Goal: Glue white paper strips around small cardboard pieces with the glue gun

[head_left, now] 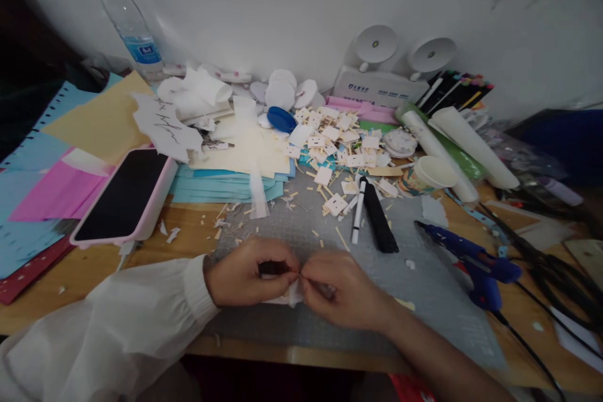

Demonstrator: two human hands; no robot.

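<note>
Over the front of the grey cutting mat (424, 301), my left hand (252, 273) and my right hand (346, 289) meet, thumb and forefinger of each closed in a pinch. Between and just below their fingertips shows a small piece of thin white paper (295, 294), partly hidden by the fingers. Farther back on the mat lie a white pen (358, 210) and a black pen-like case (380, 220). Behind them is a pile of small cream paper squares with dark marks (336, 204). A strip of white paper (257, 191) hangs over the stacked sheets onto the mat.
A blue glue gun (485, 264) and black scissors (551, 270) lie to the right, with a cord trailing. At the left are a phone (125, 195) and coloured papers (56, 191). A paper cup (431, 174), a bottle (129, 25) and an emergency light (377, 78) stand farther back.
</note>
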